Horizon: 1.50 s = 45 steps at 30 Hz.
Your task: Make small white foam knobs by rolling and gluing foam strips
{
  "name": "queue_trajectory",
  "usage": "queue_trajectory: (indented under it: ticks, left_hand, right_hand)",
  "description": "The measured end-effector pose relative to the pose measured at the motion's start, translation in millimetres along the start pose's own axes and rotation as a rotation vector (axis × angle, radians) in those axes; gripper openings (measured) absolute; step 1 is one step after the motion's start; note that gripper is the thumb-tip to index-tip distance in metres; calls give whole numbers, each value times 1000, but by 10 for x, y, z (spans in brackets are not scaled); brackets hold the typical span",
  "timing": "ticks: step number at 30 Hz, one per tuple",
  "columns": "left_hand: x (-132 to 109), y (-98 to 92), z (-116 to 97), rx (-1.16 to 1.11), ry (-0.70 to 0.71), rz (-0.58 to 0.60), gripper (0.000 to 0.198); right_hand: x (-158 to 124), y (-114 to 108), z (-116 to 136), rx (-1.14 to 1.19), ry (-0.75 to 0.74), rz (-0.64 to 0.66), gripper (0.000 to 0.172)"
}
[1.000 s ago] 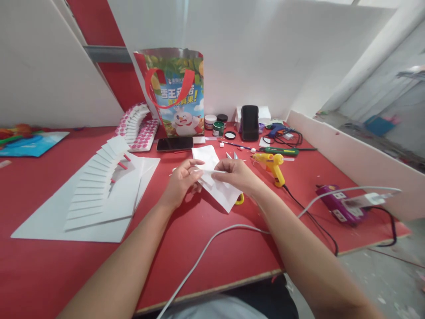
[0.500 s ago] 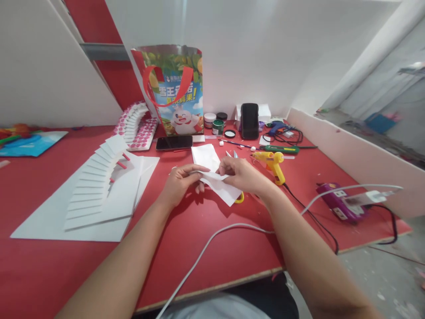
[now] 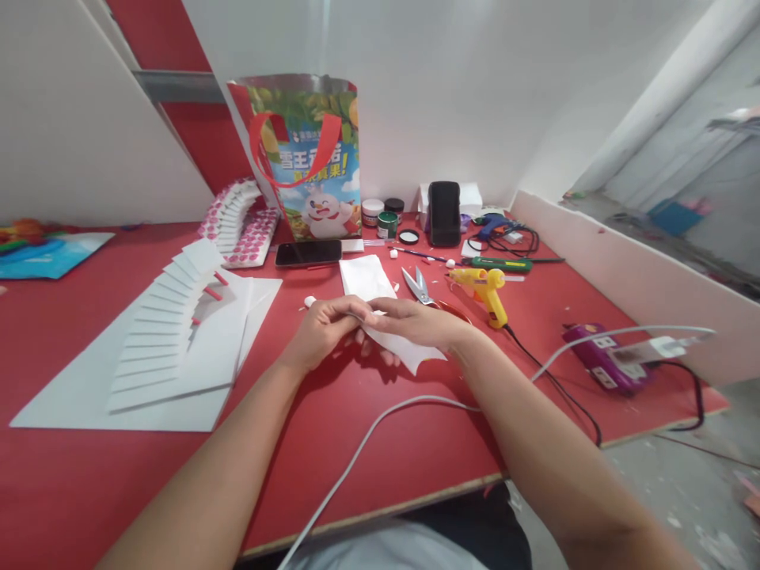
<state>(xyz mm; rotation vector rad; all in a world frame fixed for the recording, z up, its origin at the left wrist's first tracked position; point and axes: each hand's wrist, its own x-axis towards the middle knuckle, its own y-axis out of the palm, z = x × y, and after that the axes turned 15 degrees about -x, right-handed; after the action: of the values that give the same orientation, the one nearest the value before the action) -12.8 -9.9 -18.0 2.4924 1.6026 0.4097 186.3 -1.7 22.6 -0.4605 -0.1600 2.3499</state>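
Observation:
A white sheet of paper (image 3: 409,350) is gripped between my two hands over the red table. My left hand (image 3: 328,328) pinches its left end, thumb on top. My right hand (image 3: 416,323) closes on the upper edge from the right, its fingers partly tucked under and hidden. The loose corner of the sheet hangs toward the lower right. Just beyond the hands lies white folded paper (image 3: 365,277). Scissors (image 3: 419,286) rest beyond my right hand, blades spread apart, handles partly hidden. A yellow glue gun (image 3: 488,294) lies to the right.
A curved stepped white model (image 3: 157,324) sits on white boards (image 3: 65,404) at left. Behind stand a printed bag (image 3: 314,158), a phone (image 3: 309,253), small jars (image 3: 387,225) and a black phone-like object (image 3: 444,214). A white cable (image 3: 380,431) crosses in front; a purple power strip (image 3: 606,356) is right.
My right hand has slid left along the paper, closer to my left hand, and flattened over the top edge. The scissors now show more fully. The view has shifted slightly.

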Motion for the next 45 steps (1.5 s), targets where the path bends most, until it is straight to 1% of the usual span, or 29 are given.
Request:
queue_trajectory:
  ticks: [3, 5, 8, 11, 13, 16, 20, 22, 24, 27, 29, 33, 35, 36, 38, 39, 40, 42, 44, 45]
  left_hand:
    - [6, -15, 15, -37, -24, -14, 13]
    - [8, -16, 23, -93, -64, -19, 9]
    - [17, 10, 12, -93, -113, -59, 18]
    - [33, 49, -10, -14, -141, -126, 28]
    - [39, 66, -18, 14, -137, -154, 30]
    - [40, 77, -23, 17, -134, -167, 31]
    - [47, 81, -20, 21, -120, -185, 32]
    - [53, 81, -13, 14, -105, -194, 33]
    - [56, 83, -3, 28, -72, -189, 32]
    - [44, 89, 7, 116, 17, -138, 25]
    - [29, 96, 1, 204, 104, -108, 21]
    - [3, 114, -46, 447, 337, -68, 15]
    - [-4, 122, -72, 533, 408, -61, 16]
    - [-5, 125, -80, 555, 416, -66, 17]
    - [-2, 130, -79, 544, 369, -87, 16]
    - [3, 131, -72, 491, 310, -99, 15]
    - [10, 131, -61, 401, 225, -114, 14]
    - [28, 127, -40, 144, 26, -145, 23]
    - [42, 116, -31, -92, -155, -146, 33]
    - [46, 109, -33, -160, -227, -133, 35]
  right_hand:
    - [30, -8, -21, 11, 5, 51, 32]
    - [43, -18, -27, -15, 38, 16, 28]
    - [44, -25, -15, -86, 81, -39, 28]
    - [24, -34, 2, -96, 90, -28, 34]
    - [14, -44, 2, -85, 93, -51, 40]
    - [17, -59, -17, -86, 116, -141, 44]
    - [25, -75, -31, -125, 124, -200, 37]
    - [16, -78, -24, -112, 111, -207, 34]
    - [7, -78, -17, -90, 102, -181, 30]
    - [7, -86, -24, -73, 93, -131, 27]
    - [13, -102, -33, -8, 105, -104, 27]
    - [21, -129, -32, 204, 156, -71, 26]
    - [33, -114, -23, 244, 164, -63, 24]
    - [42, -98, -20, 238, 164, -70, 22]
    - [62, -58, -14, 148, 146, -142, 18]
    - [70, -39, -12, 62, 117, -205, 16]
    - [75, -23, -10, -44, 71, -273, 15]
    - [67, -1, -3, -281, -47, -385, 13]
    - [41, 10, 6, -508, -130, -445, 12]
    - [26, 15, 11, -607, -148, -457, 11]
